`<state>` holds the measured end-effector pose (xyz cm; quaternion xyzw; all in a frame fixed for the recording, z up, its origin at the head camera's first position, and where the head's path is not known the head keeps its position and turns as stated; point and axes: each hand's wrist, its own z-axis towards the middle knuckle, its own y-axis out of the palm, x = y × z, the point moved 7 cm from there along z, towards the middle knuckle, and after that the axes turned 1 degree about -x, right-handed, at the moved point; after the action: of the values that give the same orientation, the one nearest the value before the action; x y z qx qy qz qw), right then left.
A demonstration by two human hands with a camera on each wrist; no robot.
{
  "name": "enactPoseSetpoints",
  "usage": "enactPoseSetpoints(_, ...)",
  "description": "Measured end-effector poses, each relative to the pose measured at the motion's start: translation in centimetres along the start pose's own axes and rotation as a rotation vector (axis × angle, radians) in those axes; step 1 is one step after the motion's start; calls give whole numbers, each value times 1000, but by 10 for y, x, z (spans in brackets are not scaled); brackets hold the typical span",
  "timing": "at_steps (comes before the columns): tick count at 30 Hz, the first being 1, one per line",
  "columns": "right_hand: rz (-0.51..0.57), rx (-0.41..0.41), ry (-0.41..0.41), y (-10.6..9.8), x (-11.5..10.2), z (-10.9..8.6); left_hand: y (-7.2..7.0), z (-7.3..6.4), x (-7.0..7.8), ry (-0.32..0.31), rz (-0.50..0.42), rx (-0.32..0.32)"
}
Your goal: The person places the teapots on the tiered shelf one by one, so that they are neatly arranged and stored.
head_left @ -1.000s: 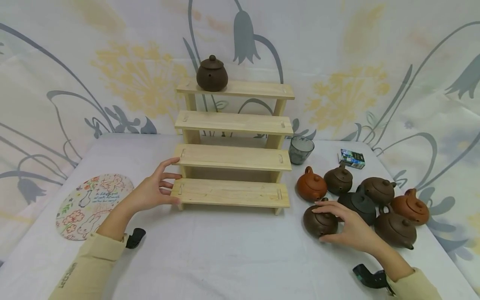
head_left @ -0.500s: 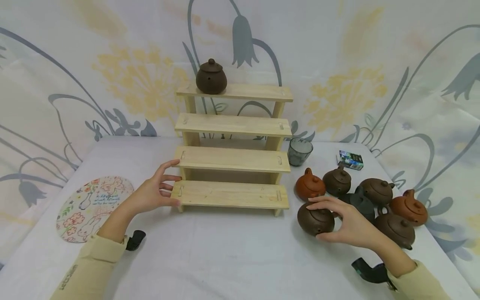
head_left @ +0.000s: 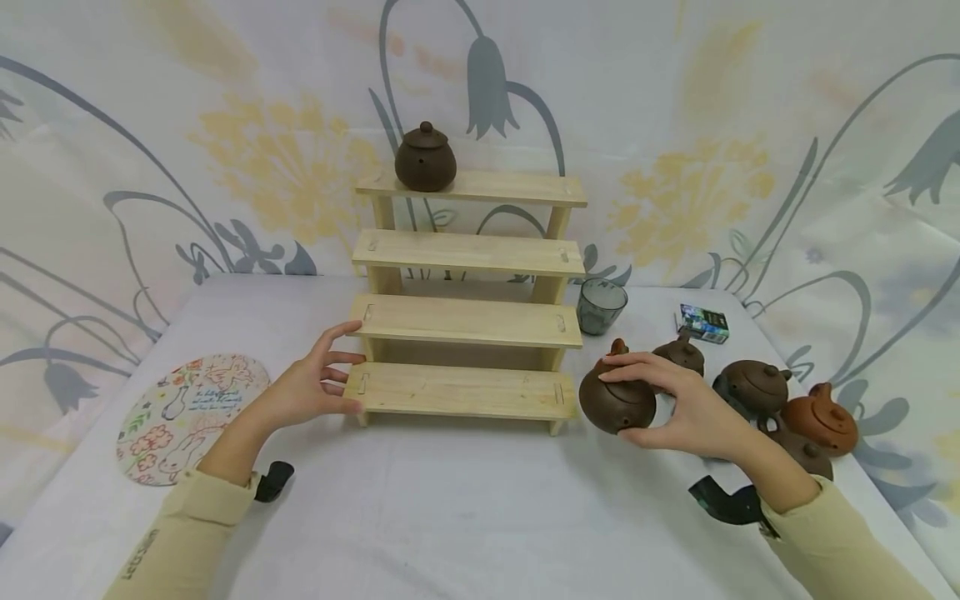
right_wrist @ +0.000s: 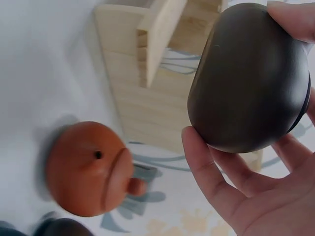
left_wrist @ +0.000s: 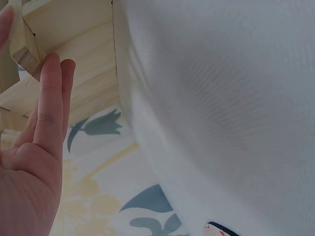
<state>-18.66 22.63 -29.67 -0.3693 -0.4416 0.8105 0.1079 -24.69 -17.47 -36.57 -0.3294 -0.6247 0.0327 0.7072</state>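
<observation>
My right hand (head_left: 686,404) holds a dark brown teapot (head_left: 615,400) between thumb and fingers, raised beside the right end of the lowest shelf. In the right wrist view the teapot's smooth body (right_wrist: 251,78) is tilted, with fingertips spread round it. My left hand (head_left: 318,379) reaches to the left end of a stepped wooden stand (head_left: 461,390); its fingers are extended along the board ends. The left wrist view has the straight fingers (left_wrist: 48,103) right at a board's end. Another dark brown lidded teapot (head_left: 425,160) stands on the top shelf, at the left.
Several teapots cluster at the right, including a reddish-brown one (head_left: 821,421) and a brown one (head_left: 752,386). An orange teapot (right_wrist: 88,169) shows in the right wrist view. A glass cup (head_left: 601,307), a small box (head_left: 702,323) and a round printed mat (head_left: 187,417) lie around the stand.
The right hand has lifted the dark brown teapot from beside the cluster and carried it up and left toward the stand. The left hand has stayed at the stand's left end.
</observation>
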Motion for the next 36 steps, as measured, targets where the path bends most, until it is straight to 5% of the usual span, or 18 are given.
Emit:
enactPoseSetpoints(11,68,0,-82,-14,-10,40,0,1,-3,-5,-20,-2)
enactPoseSetpoints(36,30,99,-166,-64,-6,163,0,-2,-4,4,-25,3)
